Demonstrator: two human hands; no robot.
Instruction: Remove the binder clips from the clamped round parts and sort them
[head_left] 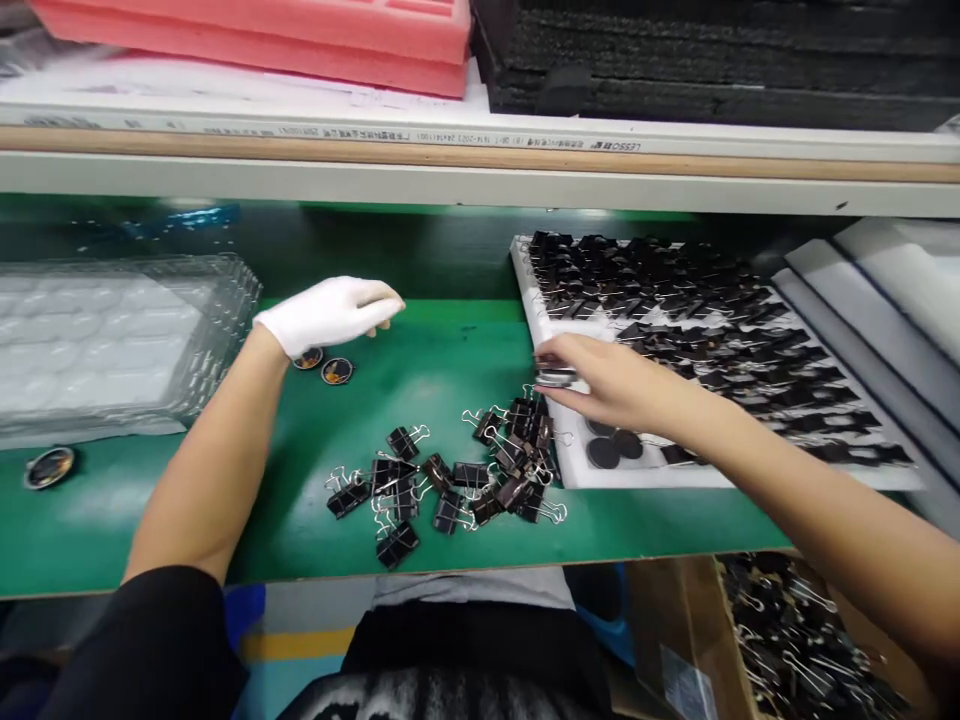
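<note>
My left hand (pixel 330 312) wears a white glove and hovers over the green mat, fingers stretched out flat, just above two small round discs (pixel 324 366). My bare right hand (pixel 607 380) reaches over the edge of a white foam tray (pixel 570 470) and pinches a small stack of round pieces (pixel 553 374). Rows of black binder clips clamped on parts (pixel 697 330) fill the tray, with two black discs (pixel 613 450) at its near edge. A loose pile of black binder clips (pixel 457 475) lies on the mat between my arms.
A stack of clear plastic blister trays (pixel 112 340) sits at the left, with one round disc (pixel 49 466) in front of it. White foam sheets (pixel 885 300) lean at the right. A cardboard box of binder clips (pixel 795 630) stands below the bench edge. A shelf with pink foam (pixel 300 35) overhangs.
</note>
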